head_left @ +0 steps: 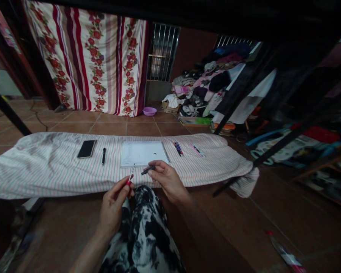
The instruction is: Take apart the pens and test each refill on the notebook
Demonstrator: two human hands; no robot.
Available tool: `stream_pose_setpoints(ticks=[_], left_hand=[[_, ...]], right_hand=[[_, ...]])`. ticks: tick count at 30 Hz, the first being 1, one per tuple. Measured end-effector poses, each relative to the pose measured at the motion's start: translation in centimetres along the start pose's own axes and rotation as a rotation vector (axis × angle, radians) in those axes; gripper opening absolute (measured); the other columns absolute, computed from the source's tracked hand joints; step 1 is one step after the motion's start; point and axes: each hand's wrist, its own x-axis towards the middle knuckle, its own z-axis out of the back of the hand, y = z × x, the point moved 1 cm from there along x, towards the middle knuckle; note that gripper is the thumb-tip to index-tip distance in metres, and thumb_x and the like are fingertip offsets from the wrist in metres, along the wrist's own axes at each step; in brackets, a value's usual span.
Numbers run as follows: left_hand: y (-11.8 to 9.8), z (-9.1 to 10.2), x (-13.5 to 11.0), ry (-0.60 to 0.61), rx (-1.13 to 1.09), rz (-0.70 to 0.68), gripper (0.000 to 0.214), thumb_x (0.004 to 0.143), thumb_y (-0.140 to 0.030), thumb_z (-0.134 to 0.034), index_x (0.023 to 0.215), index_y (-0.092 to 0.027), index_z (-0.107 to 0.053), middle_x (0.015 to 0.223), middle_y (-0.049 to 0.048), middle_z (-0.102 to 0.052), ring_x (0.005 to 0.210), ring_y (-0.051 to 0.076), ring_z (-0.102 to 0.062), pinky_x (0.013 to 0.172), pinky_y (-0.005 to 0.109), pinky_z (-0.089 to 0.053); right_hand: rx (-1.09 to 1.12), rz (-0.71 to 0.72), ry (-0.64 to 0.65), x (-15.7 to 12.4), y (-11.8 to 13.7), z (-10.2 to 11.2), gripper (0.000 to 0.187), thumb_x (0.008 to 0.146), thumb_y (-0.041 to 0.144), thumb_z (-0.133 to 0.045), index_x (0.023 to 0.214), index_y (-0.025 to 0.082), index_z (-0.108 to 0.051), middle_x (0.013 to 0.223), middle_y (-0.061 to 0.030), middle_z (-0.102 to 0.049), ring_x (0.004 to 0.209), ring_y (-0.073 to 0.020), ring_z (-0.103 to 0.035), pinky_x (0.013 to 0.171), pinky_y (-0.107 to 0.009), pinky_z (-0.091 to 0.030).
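- Left hand (115,201): thumb and fingers closed narrowly on a slim pen-like piece (132,173), pinched at its red lower end; pale shaft stood up beyond the fingertips, dark tip uppermost
- Right hand (167,180): narrow pinch on a dark tube-like piece (146,170), one end jutting from the fingers toward the left hand
- Both pieces hung above the near edge of the notebook (135,151), near each other but apart
- Handling, judged: both light and stiff; slim shaft likely smooth, apt to roll or bend if squeezed near the tip; red end looked the better hold, and mid-barrel for the dark piece
- Striped cloth (65,170) underneath bore a phone (86,149) and black pen (104,156) left of the notebook
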Motion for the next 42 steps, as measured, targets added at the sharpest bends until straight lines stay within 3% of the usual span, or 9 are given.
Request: stream_pose_setpoints(ticks=[3,12,27,42], left_hand=[[-0.1,-0.3,-0.6,0.023,0.009,-0.007,0.043,0.064,-0.038,-0.072,0.1,-0.014,-0.068,0.075,0.0047,-0.067,0.061,0.012,-0.054,0.063,0.026,-0.043],[0.3,-0.7,-1.9,0.048,0.048,0.001,0.038,0.071,-0.041,-0.066,0.097,-0.014,-0.069,0.072,0.003,-0.064,0.059,0.01,-0.049,0.057,0.022,-0.04],[0.4,-1.4,-2.8,0.018,0.093,0.102,0.034,0.068,-0.044,-0.066,0.085,-0.015,-0.07,0.063,-0.001,-0.059,0.056,0.009,-0.046,0.054,0.019,-0.036],[0.1,-1.8,-2.6,0.025,0.159,0.024,0.033,0.069,-0.044,-0.065,0.08,-0.013,-0.069,0.06,-0.0005,-0.057,0.053,0.009,-0.045,0.053,0.02,-0.038]], right_hand=[[0.013,-0.012,0.001,-0.7,0.2,0.2,0.026,0.06,0.031,-0.074,0.079,0.019,-0.062,0.073,0.0006,-0.064,0.063,-0.0108,-0.053,0.057,-0.023,-0.038],[0.046,0.022,-0.065,-1.8,0.9,0.0,0.035,0.065,0.031,-0.07,0.098,0.021,-0.064,0.06,0.0058,-0.047,0.051,-0.0069,-0.037,0.048,-0.021,-0.029],[-0.174,0.141,0.045,-1.6,2.4,-1.2,0.036,0.069,0.031,-0.067,0.103,0.02,-0.059,0.078,-0.0005,-0.057,0.064,-0.009,-0.05,0.053,-0.02,-0.036],[-0.231,0.087,0.1,-1.5,2.5,-1.1,0.03,0.068,0.033,-0.066,0.094,0.019,-0.06,0.078,-0.0006,-0.061,0.067,-0.0106,-0.054,0.057,-0.022,-0.042]])
